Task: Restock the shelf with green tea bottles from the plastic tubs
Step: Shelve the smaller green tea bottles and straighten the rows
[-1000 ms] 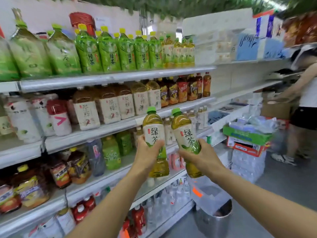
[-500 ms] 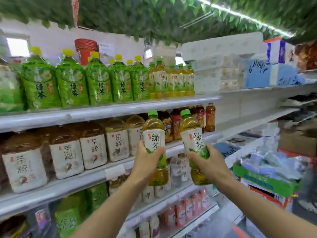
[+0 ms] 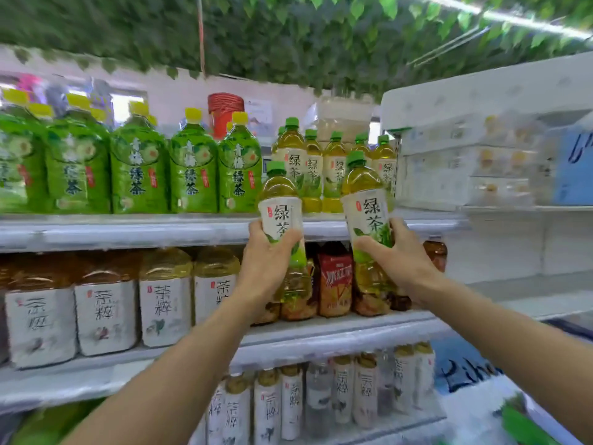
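Green-capped and near upright, the left tea bottle [image 3: 282, 216] is grasped round its lower label by the left hand [image 3: 268, 264], and the right tea bottle [image 3: 369, 216] likewise by the right hand [image 3: 402, 258], both held in front of the edge of the top shelf [image 3: 128, 232]. Matching bottles [image 3: 333, 168] stand on that shelf just behind, beside large green bottles [image 3: 192, 168] with yellow caps.

Left grip [image 3: 266, 268], right grip [image 3: 401, 261] bare; forearms [image 3: 179, 364] bare, slim
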`<move>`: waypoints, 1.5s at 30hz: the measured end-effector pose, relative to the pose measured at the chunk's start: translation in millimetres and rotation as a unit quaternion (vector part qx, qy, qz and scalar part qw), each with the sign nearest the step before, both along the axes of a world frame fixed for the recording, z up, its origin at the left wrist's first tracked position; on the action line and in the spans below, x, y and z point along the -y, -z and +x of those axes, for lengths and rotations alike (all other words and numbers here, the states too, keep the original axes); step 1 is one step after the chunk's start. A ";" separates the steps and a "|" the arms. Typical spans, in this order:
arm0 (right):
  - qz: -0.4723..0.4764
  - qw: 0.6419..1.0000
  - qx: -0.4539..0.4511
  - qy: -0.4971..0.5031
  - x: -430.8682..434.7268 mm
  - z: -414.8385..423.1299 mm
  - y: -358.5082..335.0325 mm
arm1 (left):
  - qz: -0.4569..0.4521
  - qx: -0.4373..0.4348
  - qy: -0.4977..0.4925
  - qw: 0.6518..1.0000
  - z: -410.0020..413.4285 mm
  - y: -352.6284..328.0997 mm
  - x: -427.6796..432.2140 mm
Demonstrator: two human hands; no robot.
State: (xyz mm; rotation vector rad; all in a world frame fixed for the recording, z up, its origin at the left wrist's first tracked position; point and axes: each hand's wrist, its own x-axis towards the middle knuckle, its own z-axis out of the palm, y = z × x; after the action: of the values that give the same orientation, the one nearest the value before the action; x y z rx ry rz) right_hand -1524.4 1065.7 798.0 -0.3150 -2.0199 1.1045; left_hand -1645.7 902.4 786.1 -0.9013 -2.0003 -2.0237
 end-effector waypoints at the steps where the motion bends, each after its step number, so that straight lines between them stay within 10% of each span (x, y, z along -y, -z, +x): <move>1: 0.005 1.000 -0.004 -0.012 -12.3 -8.0 -9.8 | 0.001 -0.011 -0.011 1.000 -2.1 -5.3 -10.3; 17: 0.021 0.991 -0.090 -0.094 -77.5 -160.4 -92.6 | 0.002 -0.039 -0.092 0.995 -67.5 -49.1 -60.1; 37: 0.012 0.997 0.012 -0.081 -87.2 -193.4 -87.6 | -0.023 -0.042 -0.098 0.994 -74.3 -57.3 -60.1; 41: 0.108 0.987 -0.115 0.026 -68.0 -160.7 -76.6 | 0.021 -0.029 -0.073 0.997 -72.6 -58.8 -54.1; 45: 0.172 0.966 0.018 -0.193 -43.8 -120.5 -70.0 | 0.089 -0.060 -0.055 0.993 -63.9 -70.6 -66.0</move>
State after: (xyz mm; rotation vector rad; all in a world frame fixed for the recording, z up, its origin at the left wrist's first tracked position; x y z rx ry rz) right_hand -1644.8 1109.5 868.0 0.2487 -2.3177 0.9488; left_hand -1709.6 968.3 856.7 -0.8349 -1.7356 -1.9984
